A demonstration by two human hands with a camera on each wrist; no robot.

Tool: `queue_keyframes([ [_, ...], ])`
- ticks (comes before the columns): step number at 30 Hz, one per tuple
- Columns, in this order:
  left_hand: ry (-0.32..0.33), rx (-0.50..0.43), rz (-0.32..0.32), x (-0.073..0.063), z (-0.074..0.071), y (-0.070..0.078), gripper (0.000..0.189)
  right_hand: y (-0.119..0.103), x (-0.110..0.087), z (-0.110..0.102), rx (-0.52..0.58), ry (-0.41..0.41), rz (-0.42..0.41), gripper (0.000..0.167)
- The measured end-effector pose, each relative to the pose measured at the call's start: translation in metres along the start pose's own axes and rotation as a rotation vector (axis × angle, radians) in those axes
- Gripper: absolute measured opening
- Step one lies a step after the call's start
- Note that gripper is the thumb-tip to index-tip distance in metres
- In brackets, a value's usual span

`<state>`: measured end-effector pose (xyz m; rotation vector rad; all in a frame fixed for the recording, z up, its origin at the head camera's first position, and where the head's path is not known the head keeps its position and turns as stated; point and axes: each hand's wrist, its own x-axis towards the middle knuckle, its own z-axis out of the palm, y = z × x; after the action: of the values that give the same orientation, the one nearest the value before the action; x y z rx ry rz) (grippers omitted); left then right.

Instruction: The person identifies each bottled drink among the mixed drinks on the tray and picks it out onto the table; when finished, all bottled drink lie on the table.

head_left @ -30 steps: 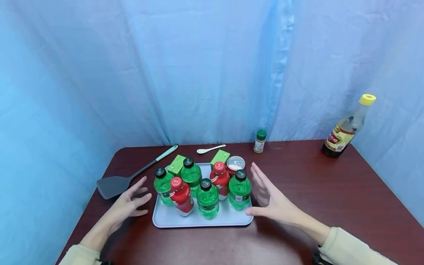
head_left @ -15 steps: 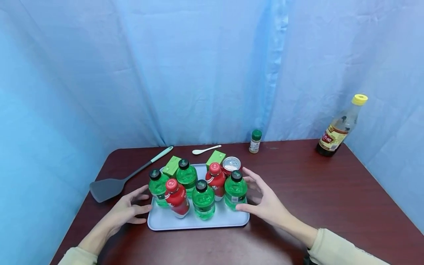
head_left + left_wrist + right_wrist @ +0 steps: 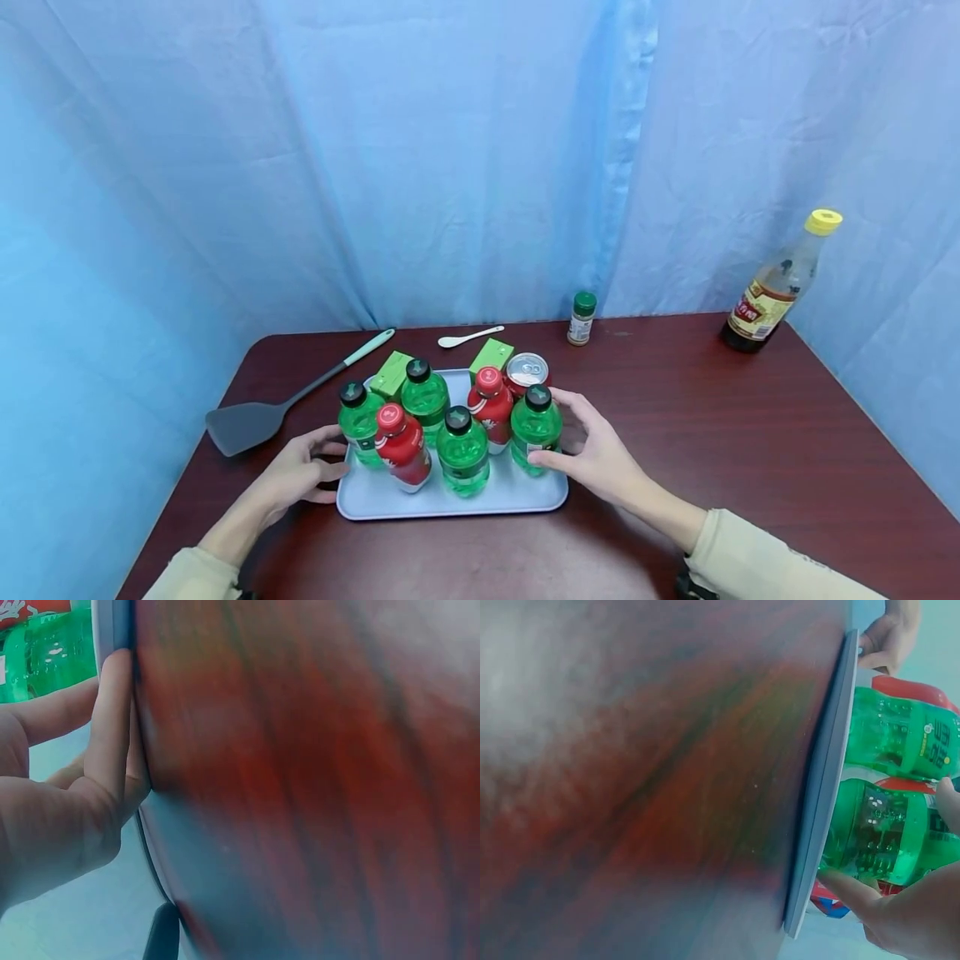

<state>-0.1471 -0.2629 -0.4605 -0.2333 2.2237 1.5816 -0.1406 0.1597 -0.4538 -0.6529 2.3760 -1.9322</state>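
Head view: a pale, smooth tray point(image 3: 382, 498) with rounded corners and a thin raised rim lies on a glossy reddish-brown table point(image 3: 480, 560). Standing in the tray are four squat, translucent green bottles point(image 3: 462, 467) with black ridged caps and two slimmer, opaque red bottles point(image 3: 405, 454). Two flat-faced green boxes point(image 3: 392, 375) sit at the tray's far side, beside a can point(image 3: 528, 369) with a shiny metal lid.

At the tray's left end, the left hand point(image 3: 300, 471) has its fingers loosely bent and apart, a nearly straight fingertip touching the rim (the left wrist view shows this contact closely). At the tray's right end, the right hand point(image 3: 600, 454) spreads thumb and fingers widely about the corner green bottle; whether the thumb touches that plastic, I cannot tell.

Left of the tray lies a spatula point(image 3: 247, 425), its dark blade broad and flat; beyond the tray are a glossy white spoon point(image 3: 459, 341) and a small green-capped jar point(image 3: 581, 323). Far right of the tray stands a tall glassy bottle point(image 3: 763, 310).
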Motion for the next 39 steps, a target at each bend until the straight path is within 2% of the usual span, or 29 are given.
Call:
queue_keyframes([
  [7, 0.019, 0.052, 0.017, 0.002, 0.003, 0.003, 0.065, -0.001, 0.002, -0.002, -0.029, 0.004, 0.023, 0.076],
  [18, 0.030, 0.062, 0.000, 0.002, 0.000, 0.001, 0.065, -0.005, 0.004, -0.001, -0.042, 0.008, 0.060, 0.075],
  [27, 0.008, 0.032, -0.003, 0.003, 0.004, 0.004, 0.066, -0.007, 0.003, -0.009, -0.100, 0.022, 0.083, 0.077],
  [39, 0.025, 0.024, -0.009, 0.003, 0.002, 0.004, 0.067, -0.007, 0.006, -0.011, -0.116, 0.004, 0.102, 0.075],
])
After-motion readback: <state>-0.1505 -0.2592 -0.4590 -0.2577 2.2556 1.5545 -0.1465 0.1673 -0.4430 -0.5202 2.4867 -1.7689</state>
